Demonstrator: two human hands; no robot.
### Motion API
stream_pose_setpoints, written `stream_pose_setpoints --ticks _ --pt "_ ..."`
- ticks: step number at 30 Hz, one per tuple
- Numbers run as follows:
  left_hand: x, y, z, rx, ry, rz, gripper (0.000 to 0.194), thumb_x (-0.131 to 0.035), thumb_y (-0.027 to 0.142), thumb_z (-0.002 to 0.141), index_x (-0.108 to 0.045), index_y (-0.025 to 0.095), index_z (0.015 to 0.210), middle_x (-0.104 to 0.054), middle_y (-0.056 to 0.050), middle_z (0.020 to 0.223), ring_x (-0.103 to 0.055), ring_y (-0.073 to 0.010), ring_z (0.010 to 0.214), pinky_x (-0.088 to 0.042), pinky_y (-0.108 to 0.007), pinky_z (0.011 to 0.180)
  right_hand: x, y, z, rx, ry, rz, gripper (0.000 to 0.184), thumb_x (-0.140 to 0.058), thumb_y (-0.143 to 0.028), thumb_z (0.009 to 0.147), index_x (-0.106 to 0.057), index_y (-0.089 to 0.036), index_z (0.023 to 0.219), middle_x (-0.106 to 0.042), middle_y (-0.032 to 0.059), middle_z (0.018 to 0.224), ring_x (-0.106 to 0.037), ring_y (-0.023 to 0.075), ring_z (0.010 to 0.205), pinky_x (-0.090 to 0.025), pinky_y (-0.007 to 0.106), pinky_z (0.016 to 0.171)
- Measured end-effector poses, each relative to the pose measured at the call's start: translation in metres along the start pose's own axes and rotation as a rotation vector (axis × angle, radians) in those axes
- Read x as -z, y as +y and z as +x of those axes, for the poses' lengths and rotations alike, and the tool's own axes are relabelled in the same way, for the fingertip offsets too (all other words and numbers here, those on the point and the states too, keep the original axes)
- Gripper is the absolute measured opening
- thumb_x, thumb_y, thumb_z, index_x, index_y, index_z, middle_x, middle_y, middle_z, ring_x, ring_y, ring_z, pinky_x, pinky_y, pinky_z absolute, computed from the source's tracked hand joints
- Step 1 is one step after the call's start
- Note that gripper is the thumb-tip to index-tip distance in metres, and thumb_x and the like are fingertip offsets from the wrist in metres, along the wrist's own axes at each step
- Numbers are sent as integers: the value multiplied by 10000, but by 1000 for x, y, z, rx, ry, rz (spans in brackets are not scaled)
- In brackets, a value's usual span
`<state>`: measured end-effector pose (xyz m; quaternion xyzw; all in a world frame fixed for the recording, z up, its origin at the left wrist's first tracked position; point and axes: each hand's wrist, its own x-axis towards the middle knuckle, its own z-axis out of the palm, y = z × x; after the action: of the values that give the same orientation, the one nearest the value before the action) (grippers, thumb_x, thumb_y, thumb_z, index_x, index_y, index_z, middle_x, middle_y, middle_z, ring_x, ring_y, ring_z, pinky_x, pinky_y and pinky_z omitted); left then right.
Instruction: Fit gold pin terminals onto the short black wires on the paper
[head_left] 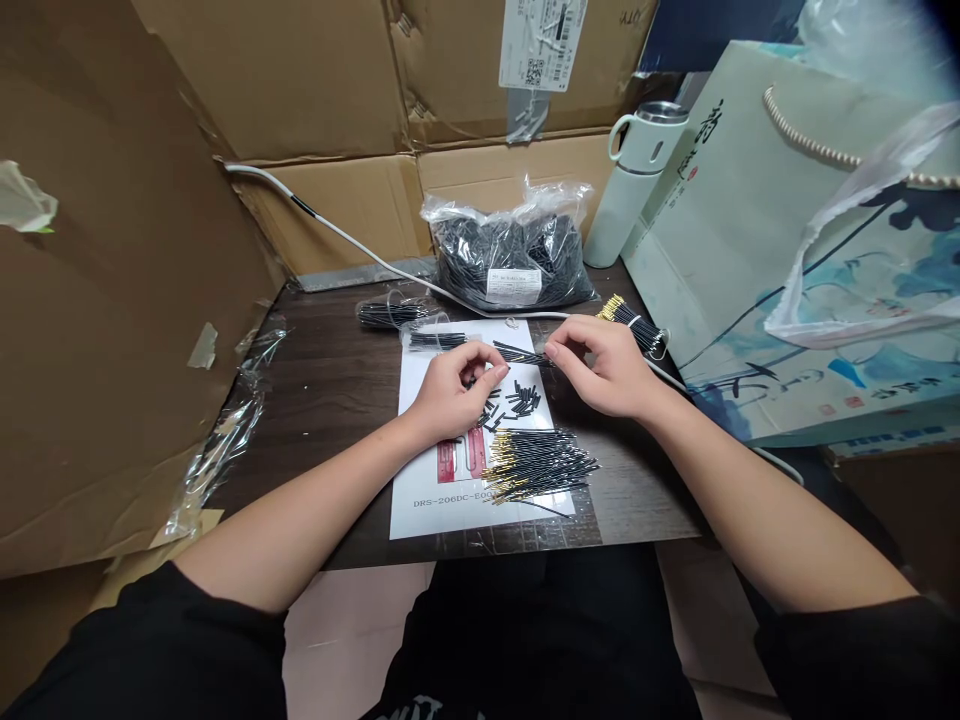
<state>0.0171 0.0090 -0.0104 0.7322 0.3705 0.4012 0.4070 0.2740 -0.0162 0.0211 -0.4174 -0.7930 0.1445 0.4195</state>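
My left hand [461, 388] is closed in a pinch over the white sheet; whatever lies between its fingertips is too small to make out. My right hand [604, 362] pinches at the right end of some thin black wires [521, 353], its fingertips close to those of the left. Short black sleeve pieces [524, 399] are scattered on the sheet just below, partly hidden by my left hand. Nearer me lies a loose pile of black wires with gold-coloured ends [536, 465]. Another row of black wires [437, 341] rests behind my left hand.
The printed white sheet [420, 500] lies on a dark wooden table [300, 420]. Behind stand a clear bag of black parts [514, 255] and a pale green bottle [634, 185]. Tied wire bundles [390, 314] flank the sheet. A white cable [360, 245] crosses the back; a paper bag [750, 240] stands right.
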Motion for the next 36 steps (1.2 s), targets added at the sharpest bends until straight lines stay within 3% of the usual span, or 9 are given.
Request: stream_pose_setpoints --ticks 5,26,36 --pt "-3 -2 1 53 42 -177 220 -811 427 966 -759 214 966 -759 -57 910 -683 -170 808 -546 -313 721 0 -4 0 -2 1 1 226 -622 -323 1072 -662 -232 870 -721 54 831 -649 226 757 -504 407 739" --pt "-3 -1 0 24 44 -132 152 -816 342 951 -789 192 951 -734 -29 861 -581 -118 719 -431 -275 662 -1 5 -1 49 5 -40 166 -649 -236 1059 -683 -214 898 -715 34 828 -650 205 741 -485 370 717" --pt "-6 0 0 59 47 -177 168 -833 352 936 -795 188 956 -758 -48 885 -655 -142 782 -481 -289 712 -5 1 -3 100 -22 -33 143 -649 -224 1061 -694 -205 926 -698 40 842 -608 186 724 -465 355 678"
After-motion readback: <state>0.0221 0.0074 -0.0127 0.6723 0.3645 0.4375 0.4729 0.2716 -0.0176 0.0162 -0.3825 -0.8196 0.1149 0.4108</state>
